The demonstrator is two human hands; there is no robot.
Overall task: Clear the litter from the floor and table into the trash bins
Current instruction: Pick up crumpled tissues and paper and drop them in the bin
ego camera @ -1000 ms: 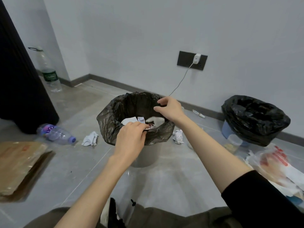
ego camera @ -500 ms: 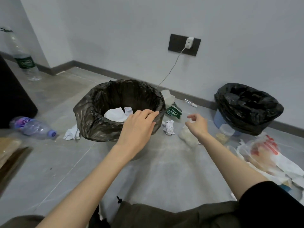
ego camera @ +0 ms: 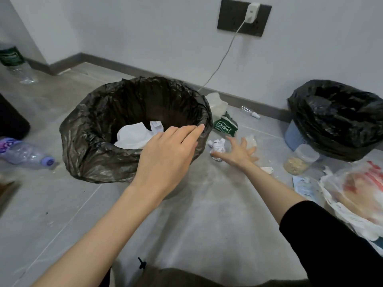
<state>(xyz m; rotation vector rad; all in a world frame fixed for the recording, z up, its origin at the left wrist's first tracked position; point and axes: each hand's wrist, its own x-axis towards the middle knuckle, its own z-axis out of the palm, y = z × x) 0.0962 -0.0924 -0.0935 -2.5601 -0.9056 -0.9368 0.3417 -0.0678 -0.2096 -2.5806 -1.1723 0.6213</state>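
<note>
Left hand [ego camera: 165, 156] relaxed, fingers straight, holding nothing, over the rim of the brown-bagged round bin [ego camera: 99, 129]; right hand [ego camera: 238, 152] spread wide. Its thumb touches the crumpled white paper ball [ego camera: 216, 145] on the grey floor [ego camera: 207, 224].

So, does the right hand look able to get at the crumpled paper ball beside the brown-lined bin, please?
Probably yes: the right hand, open with fingers spread, is right at the crumpled paper ball on the floor, and nothing lies between them.

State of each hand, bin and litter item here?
near bin, liner open, white paper inside
far bin, liner open
left hand, open, empty, over near bin
right hand, open, spread at crumpled paper
crumpled paper, on floor, ungripped
bottle, capped, lying on side
</note>
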